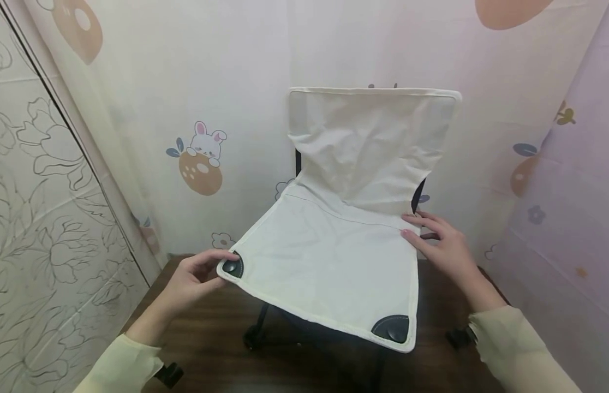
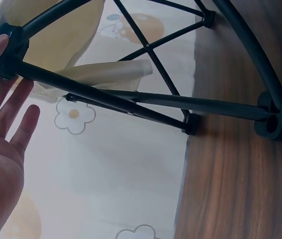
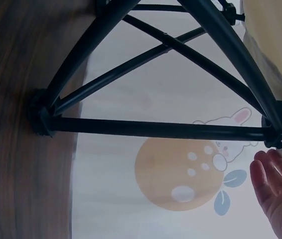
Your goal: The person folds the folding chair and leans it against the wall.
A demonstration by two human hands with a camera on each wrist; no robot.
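Observation:
A folding chair with a cream fabric seat (image 1: 329, 256) and upright backrest (image 1: 370, 142) stands unfolded in the head view. My left hand (image 1: 191, 281) grips the seat's front left corner, fingers over the black corner patch (image 1: 233, 266). From below, in the left wrist view, that hand (image 2: 1, 164) is at a black plastic joint (image 2: 12, 52) of the tube frame. My right hand (image 1: 444, 248) touches the right edge where seat meets backrest, its thumb on the fabric. In the right wrist view its extended fingertips (image 3: 265, 159) are right at another frame joint (image 3: 280, 124).
The chair stands on a dark wooden surface (image 1: 201, 327). Behind hangs a pale curtain (image 1: 250, 164) printed with bunnies and fruit. A white flower-patterned panel (image 1: 54, 229) is at the left. Black crossed tubes (image 2: 148, 47) brace the legs, and a chair foot (image 1: 169, 375) sticks out near the left sleeve.

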